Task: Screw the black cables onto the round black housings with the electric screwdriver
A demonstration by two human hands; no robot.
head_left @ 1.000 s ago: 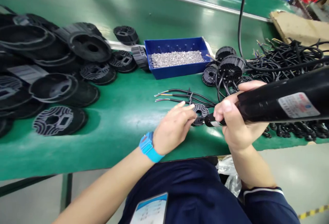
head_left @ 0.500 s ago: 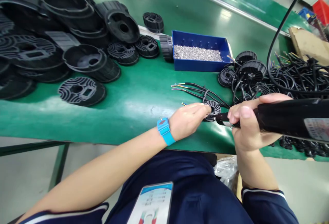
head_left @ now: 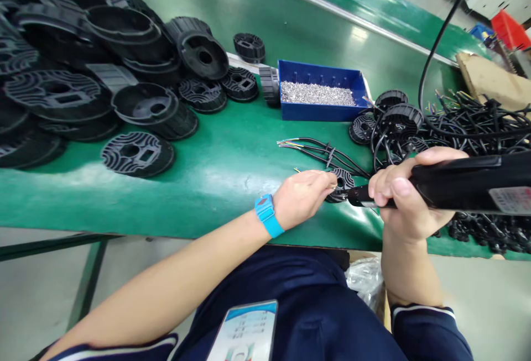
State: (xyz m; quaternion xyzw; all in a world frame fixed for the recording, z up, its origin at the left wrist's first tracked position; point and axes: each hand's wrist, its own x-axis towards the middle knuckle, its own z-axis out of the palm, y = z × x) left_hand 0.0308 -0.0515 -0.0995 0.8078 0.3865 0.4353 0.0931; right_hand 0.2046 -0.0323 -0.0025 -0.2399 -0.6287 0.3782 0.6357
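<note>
My left hand [head_left: 305,195], with a blue strap around its wrist, has its fingers closed at the left edge of a small black round housing [head_left: 342,177] with a ridged face. My right hand [head_left: 409,198] is wrapped round a black power screwdriver [head_left: 460,183], held nearly level. The tool's tip meets the lower part of the housing, beside my left fingertips. Black cables [head_left: 332,155] with bared coloured ends lie just behind the housing. What the left fingertips pinch, apart from the housing edge, is too small to tell.
A blue bin [head_left: 323,111] of small metal parts stands behind the cables. Black housings [head_left: 143,153] are piled at the left. A heap of black cables [head_left: 468,123] and cardboard [head_left: 493,82] lie at the right. The tool's cord hangs at the right.
The whole view has shifted slightly, so the bench items sit a little lower. Both hands keep nearly the same place at the housing, with the screwdriver still against it.
</note>
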